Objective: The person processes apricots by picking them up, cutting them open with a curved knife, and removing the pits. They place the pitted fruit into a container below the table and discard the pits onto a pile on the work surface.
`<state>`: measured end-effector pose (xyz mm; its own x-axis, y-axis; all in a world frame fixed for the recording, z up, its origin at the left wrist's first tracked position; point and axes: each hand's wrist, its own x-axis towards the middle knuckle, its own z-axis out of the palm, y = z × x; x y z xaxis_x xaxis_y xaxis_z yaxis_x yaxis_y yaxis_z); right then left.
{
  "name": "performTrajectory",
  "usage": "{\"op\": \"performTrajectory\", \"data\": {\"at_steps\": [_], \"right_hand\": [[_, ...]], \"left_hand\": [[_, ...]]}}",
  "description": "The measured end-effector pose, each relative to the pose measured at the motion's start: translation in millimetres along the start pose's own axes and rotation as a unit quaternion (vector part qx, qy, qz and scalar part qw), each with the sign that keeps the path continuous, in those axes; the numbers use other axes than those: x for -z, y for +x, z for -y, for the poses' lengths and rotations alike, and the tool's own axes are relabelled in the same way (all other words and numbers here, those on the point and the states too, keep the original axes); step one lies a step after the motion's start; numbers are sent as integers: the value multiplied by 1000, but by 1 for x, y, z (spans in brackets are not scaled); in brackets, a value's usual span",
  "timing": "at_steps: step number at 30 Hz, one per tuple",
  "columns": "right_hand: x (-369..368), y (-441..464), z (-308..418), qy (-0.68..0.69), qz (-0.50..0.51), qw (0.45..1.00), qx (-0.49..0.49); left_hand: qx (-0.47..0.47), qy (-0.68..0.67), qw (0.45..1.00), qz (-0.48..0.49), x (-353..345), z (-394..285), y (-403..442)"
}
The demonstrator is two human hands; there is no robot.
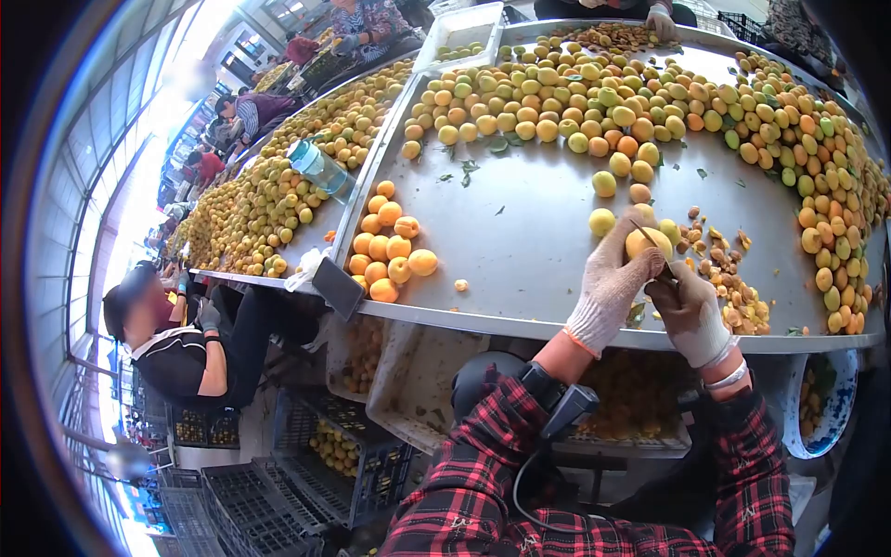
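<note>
My left hand [614,283], in a pale, stained knit glove, is closed round a yellow-orange apricot [647,244] above the metal table's near side. My right hand [689,311], gloved too, is closed close beside it. A thin dark blade [660,263], apparently of a small knife, crosses the apricot and runs into the right fingers; its handle is hidden. Just right of the hands lies a heap of apricot stones and scraps [738,302]. Several whole apricots [603,222] rest beyond the hands.
A big band of apricots [548,97] curves along the table's far and right sides. Orange apricots [390,246] sit at left, near a phone-like dark slab [338,288]. A blue bottle [320,169] stands on the neighbouring table. Crates [343,455] are below; a co-worker [176,343] sits left.
</note>
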<state>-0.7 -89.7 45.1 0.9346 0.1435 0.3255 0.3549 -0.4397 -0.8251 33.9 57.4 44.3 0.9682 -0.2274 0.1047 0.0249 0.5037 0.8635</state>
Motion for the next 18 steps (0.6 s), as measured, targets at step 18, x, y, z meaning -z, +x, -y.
{"op": "performTrajectory", "data": {"at_steps": [18], "right_hand": [[-5,0,-4,8,-11,1000,6]], "left_hand": [[164,-49,985,19,9,2,0]]}}
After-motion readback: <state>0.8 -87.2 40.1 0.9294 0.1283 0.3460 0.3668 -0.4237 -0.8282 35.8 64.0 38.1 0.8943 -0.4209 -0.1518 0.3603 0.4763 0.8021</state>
